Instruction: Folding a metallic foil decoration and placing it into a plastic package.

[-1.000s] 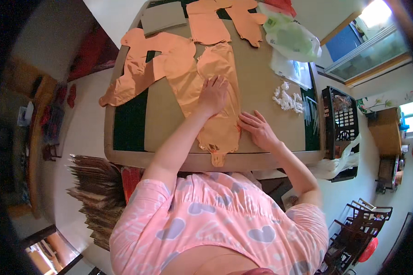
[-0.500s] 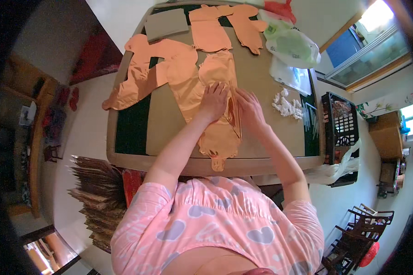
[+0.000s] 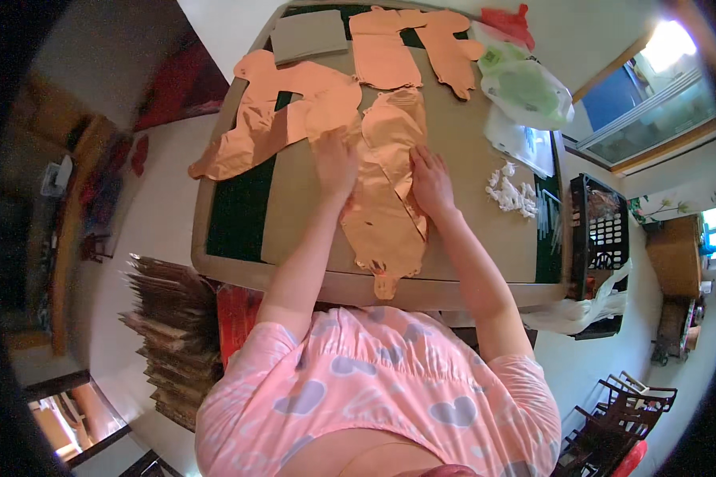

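A flat, uninflated rose-gold foil balloon [image 3: 388, 230] lies lengthwise on a cardboard sheet [image 3: 477, 238], its narrow tab over the table's near edge. Creases and a diagonal fold line cross its middle. My left hand [image 3: 337, 165] is at the foil's left side, palm down, fingers reaching forward and slightly blurred. On the opposite edge, my right hand [image 3: 433, 183] rests with its fingers stretched out over the foil. To the left, another stretch of foil [image 3: 254, 119] spreads in a bent shape. Whether it joins the middle piece is hard to make out.
Farther back lie more foil pieces [image 3: 386, 56] and a grey-brown flat board [image 3: 310, 36]. At right are a green-white plastic bag [image 3: 525, 87], white crumpled bits [image 3: 511, 192] and clear straws [image 3: 547, 215]. A black crate [image 3: 601, 230] stands beside the table [image 3: 485, 292].
My left hand has moved left from the foil's middle to its left side. The foil strip there now lies differently, with a diagonal fold across the middle. My right hand stays at the right edge.
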Available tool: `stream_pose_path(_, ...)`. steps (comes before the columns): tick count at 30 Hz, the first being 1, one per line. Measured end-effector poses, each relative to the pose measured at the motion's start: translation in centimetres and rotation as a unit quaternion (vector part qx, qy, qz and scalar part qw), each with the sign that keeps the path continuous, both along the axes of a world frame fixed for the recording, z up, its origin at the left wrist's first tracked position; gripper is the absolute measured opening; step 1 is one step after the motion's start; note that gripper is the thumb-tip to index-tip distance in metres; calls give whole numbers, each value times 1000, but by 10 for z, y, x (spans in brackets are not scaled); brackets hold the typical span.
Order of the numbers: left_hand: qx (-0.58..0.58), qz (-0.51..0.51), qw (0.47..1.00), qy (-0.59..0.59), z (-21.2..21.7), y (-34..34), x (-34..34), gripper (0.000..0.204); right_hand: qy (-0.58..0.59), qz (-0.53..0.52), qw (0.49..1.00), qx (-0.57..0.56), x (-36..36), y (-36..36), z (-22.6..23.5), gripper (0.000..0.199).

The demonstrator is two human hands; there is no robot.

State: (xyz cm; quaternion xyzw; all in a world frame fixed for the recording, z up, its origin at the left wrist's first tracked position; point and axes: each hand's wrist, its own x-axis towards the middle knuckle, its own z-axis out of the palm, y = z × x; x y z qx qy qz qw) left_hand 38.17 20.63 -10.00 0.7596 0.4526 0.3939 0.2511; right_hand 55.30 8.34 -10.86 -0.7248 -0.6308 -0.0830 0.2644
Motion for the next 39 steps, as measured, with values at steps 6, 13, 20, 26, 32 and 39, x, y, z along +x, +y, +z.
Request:
stream_pose_path(6,-80,-7,992,100,18,41,12,39,-45,0,999,-9,-5,2,4,35)
stream_pose_path(13,-72,-1,944,322,30,73,55,32,7,4,998,-59,-8,-1,0,42)
stream_pose_path(20,-15,-55,974,220,26,72,66,31,21,-2,998,-52,-3,1,-5,44)
stream_pose_path(26,-15,-105,989,103,21,59,101,33,16,1,999,-43,0,1,-8,47)
stream_pose_path(32,-294,-106,948,-58,23,41,114,29,-26,-20,999,-6,0,-6,-2,42)
stream_pose_path(39,-90,-154,984,17,-9,67,95,39,6,7,1000,-10,-13,-4,6,48)
